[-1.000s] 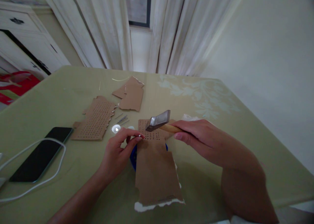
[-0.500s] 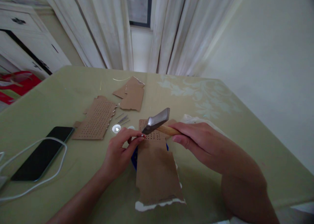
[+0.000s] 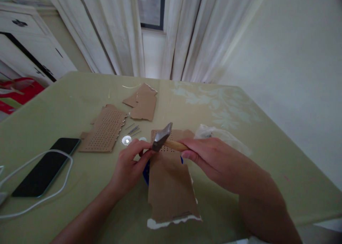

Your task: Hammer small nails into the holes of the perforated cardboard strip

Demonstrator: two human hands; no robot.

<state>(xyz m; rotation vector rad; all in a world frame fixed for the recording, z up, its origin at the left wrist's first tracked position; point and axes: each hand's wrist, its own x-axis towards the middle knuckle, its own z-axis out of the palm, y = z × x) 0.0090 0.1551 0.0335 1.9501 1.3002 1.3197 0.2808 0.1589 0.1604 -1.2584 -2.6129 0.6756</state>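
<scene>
My right hand [image 3: 205, 154] is closed around the wooden handle of a hammer [image 3: 161, 137]. The metal head sits right at the fingertips of my left hand [image 3: 132, 162], over a piece of brown cardboard [image 3: 172, 187] with rows of punched holes at its far end. The left thumb and forefinger pinch a small nail, which the hammer head now hides. Under the cardboard shows the edge of a blue object [image 3: 145, 172], mostly covered. Several loose nails [image 3: 133, 130] lie beyond my left hand, near a small shiny white disc [image 3: 126, 140].
A second perforated cardboard piece [image 3: 104, 131] lies to the left, with torn cardboard scraps [image 3: 144, 103] farther back. A black phone [image 3: 45, 169] and a white cable [image 3: 64, 183] occupy the left side. Right of centre lies a clear plastic bag [image 3: 224, 138].
The hammer has come down and to the left with my right hand, onto the left fingertips, covering the small shiny tip that showed there. My left hand has stayed in place.
</scene>
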